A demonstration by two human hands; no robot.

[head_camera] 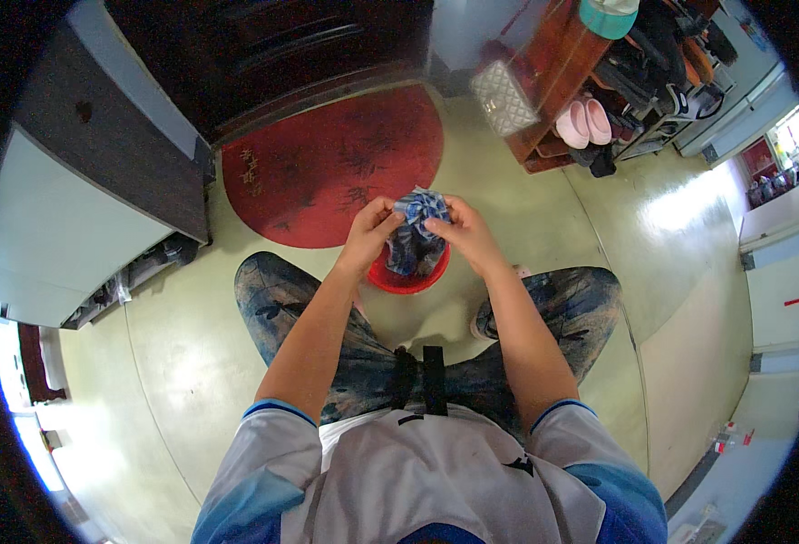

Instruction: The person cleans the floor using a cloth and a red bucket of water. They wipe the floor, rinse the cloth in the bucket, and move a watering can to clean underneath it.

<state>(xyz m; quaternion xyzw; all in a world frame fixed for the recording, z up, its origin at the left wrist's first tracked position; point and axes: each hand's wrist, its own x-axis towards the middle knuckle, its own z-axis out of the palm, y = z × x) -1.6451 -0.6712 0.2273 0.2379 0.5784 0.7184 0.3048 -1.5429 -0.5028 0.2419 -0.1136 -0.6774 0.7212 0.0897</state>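
Both of my hands grip a bunched blue-and-white patterned cloth [421, 212] by its upper part, thumbs on top. My left hand [372, 228] is on the cloth's left side, and my right hand [466, 228] is on its right side. The cloth's darker lower part hangs over a red plastic basin [409, 284], which stands on the floor between my bent legs. Whether the cloth touches the inside of the basin cannot be seen. The fingers behind the cloth are partly hidden.
A red half-round doormat [338, 163] lies beyond the basin, against a dark door [270, 54]. At the upper right stands a wooden shoe rack [542, 95] with pink clogs [584, 124] and other shoes; a quilted white bag [504, 98] hangs beside it. A cabinet [80, 224] is at the left.
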